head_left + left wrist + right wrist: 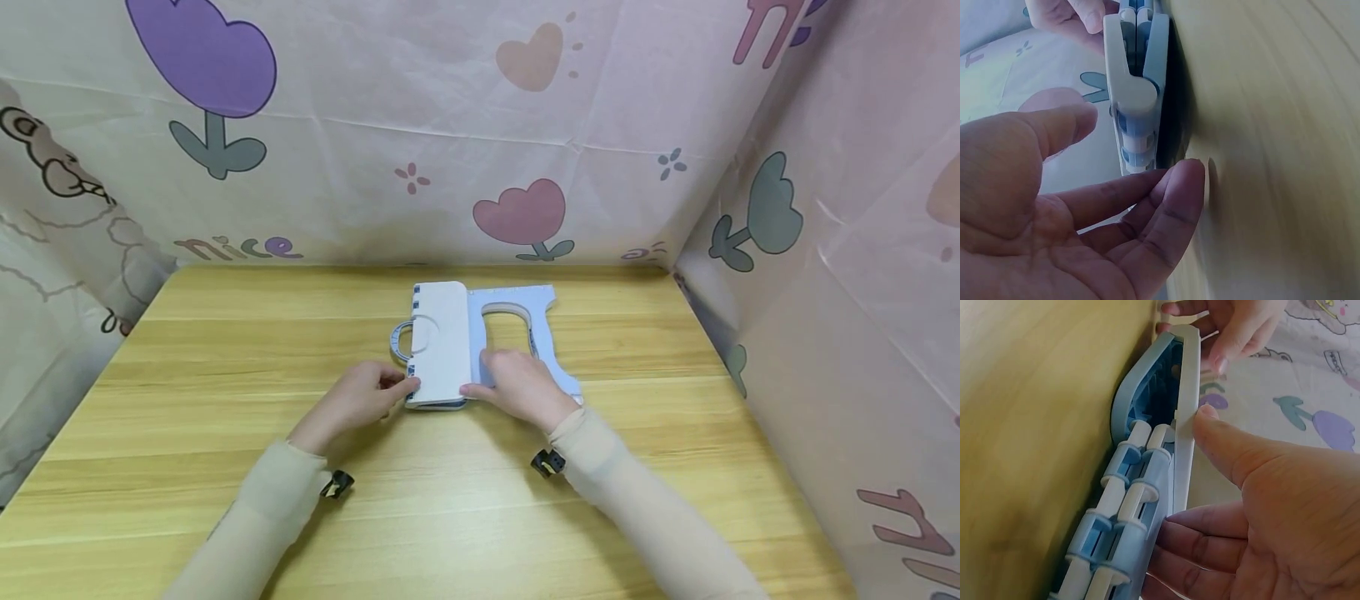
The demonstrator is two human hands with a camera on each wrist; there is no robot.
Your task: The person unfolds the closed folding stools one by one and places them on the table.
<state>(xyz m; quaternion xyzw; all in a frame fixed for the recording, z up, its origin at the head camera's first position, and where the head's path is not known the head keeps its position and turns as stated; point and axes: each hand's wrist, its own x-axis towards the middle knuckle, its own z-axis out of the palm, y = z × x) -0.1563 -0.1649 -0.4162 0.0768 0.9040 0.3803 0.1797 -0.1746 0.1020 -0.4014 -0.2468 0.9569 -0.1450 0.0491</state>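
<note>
A folding plastic stool (442, 346) lies folded down on the table. A white panel makes up its left part, and a light blue leg frame (543, 337) with an arched cutout spreads to the right. From its left edge sticks a blue loop handle (397, 342). My left hand (358, 396) is at the stool's near left corner; in the left wrist view its thumb and fingers are spread apart beside the stool's end. My right hand (523, 385) lies over the leg frame, its thumb at the white panel's edge and its fingers against the blue part by the hinges (1116, 506).
The stool lies around the middle of a wooden table (225, 358). Behind the table hangs a printed curtain (375, 192), and more of it closes off the left and right sides. Small black devices (337, 484) sit at both wrists.
</note>
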